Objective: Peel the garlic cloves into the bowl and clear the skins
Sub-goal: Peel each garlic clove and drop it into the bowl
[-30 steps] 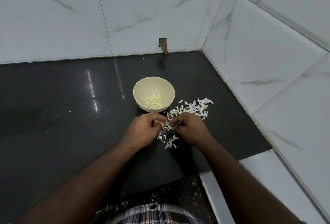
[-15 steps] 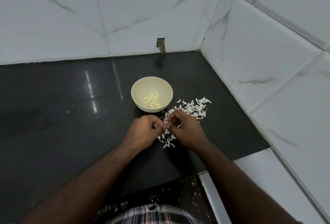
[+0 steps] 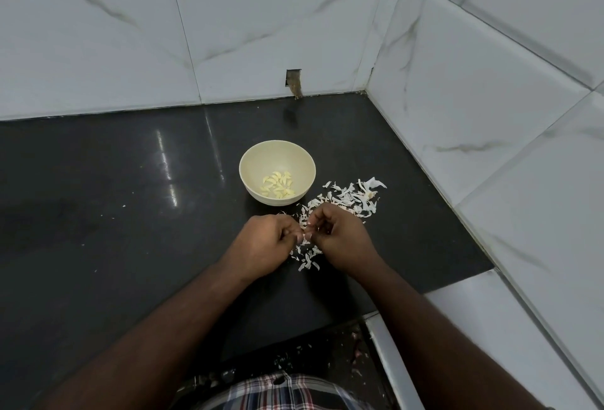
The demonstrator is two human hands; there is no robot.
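A cream bowl (image 3: 248,164) stands on the black counter with several peeled garlic cloves (image 3: 278,185) in it. White garlic skins (image 3: 349,198) lie scattered to its right and in front, down to the space between my hands. My left hand (image 3: 264,241) and my right hand (image 3: 340,236) meet just in front of the bowl, fingers curled. Together they pinch a small garlic clove (image 3: 305,229), which is mostly hidden by the fingertips.
White marble-look tiled walls enclose the counter (image 3: 114,213) at the back and right, meeting in a corner. A small hole (image 3: 293,78) shows in the back wall. The counter's front edge drops to a white ledge (image 3: 490,328) at the right. Skin flakes lie below the edge.
Both hands have stayed in front of the bowl and drawn a little closer together, fingers working at the clove. The bowl and skins have not moved.
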